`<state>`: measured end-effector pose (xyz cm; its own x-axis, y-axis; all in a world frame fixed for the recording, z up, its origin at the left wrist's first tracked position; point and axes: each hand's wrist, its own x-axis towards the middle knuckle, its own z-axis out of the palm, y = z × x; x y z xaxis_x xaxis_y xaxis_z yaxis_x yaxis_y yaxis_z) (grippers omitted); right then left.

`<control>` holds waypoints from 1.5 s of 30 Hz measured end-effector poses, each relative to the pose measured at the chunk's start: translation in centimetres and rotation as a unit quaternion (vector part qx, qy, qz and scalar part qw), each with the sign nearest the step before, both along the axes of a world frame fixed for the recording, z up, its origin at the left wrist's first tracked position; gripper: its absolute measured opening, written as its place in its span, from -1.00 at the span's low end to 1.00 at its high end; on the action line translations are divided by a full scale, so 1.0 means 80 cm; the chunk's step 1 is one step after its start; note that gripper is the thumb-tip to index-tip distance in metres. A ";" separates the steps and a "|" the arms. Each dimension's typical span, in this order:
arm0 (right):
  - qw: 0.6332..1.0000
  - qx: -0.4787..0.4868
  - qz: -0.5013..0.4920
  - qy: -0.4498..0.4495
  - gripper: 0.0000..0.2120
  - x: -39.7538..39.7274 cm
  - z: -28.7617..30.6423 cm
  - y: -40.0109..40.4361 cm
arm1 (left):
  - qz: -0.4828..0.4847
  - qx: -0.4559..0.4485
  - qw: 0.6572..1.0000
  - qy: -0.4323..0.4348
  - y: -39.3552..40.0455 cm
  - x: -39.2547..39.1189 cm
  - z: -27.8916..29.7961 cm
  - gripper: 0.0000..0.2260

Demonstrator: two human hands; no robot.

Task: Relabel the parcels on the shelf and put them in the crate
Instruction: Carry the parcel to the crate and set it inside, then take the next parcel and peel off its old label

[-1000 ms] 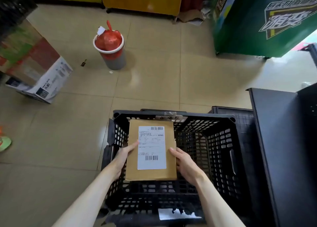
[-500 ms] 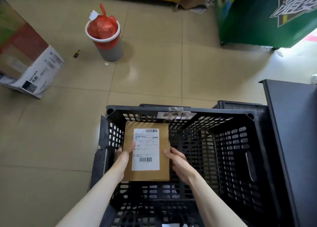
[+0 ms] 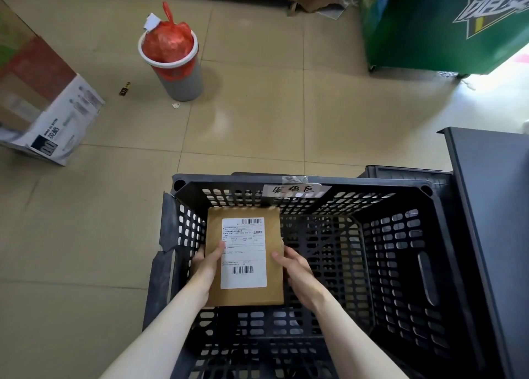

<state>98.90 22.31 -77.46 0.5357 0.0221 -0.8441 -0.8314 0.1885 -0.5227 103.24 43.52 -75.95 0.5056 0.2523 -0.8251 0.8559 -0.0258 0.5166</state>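
Parcel (image 3: 244, 260): a flat brown cardboard packet, face up, with a white shipping label (image 3: 243, 252) that carries one barcode near its top edge and another near its bottom. It is inside the black crate (image 3: 400, 264), in the left part, with its far edge close to the far wall; whether it rests on the crate floor cannot be told. Left hand (image 3: 206, 267): clamped on the parcel's left edge, thumb lying on top and touching the label's left margin, fingers hidden below. Right hand (image 3: 294, 270): clamped on the parcel's right edge, thumb on the brown top just beside the label, fingers curled under. Both forearms are bare and reach in over the crate's near wall. Crate: black plastic with perforated walls and floor, a slot handle in the right wall, and a taped white tag (image 3: 293, 190) with handwriting on the far rim. A folded dark flap hangs at its outer left side. Surroundings — tan tiled floor (image 3: 257, 121); a grey bin (image 3: 171, 63) with a white rim, stuffed with a tied red bag, well beyond the crate; a printed cardboard box (image 3: 48, 106) tilted at the far left; a green cabinet (image 3: 443, 21) at the upper right; a dark flat surface (image 3: 495, 207) just beside the crate on the right.
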 end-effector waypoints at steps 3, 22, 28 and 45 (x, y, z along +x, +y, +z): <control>0.999 -0.041 0.010 -0.014 -0.55 0.000 0.007 0.004 | -0.029 0.040 0.999 -0.010 0.000 0.000 0.008 -0.36; 0.768 -0.493 0.265 -0.310 -0.43 -0.053 0.391 -0.046 | -0.548 0.257 0.747 -0.274 -0.026 -0.029 0.400 -0.60; 0.685 -0.597 0.218 -0.356 -0.48 -0.114 0.552 -0.082 | -0.580 0.304 0.614 -0.440 -0.053 -0.025 0.565 -0.63; 0.538 -0.811 0.049 -0.225 -0.58 -0.518 0.841 -0.110 | -0.684 0.107 0.239 -0.681 -0.224 -0.263 0.848 -0.67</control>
<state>57.43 13.55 -10.19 0.7577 -0.5013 0.4178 -0.5161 -0.8522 -0.0865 82.22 25.63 -8.13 -0.0019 -0.9544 0.2986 -0.9869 0.0500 0.1536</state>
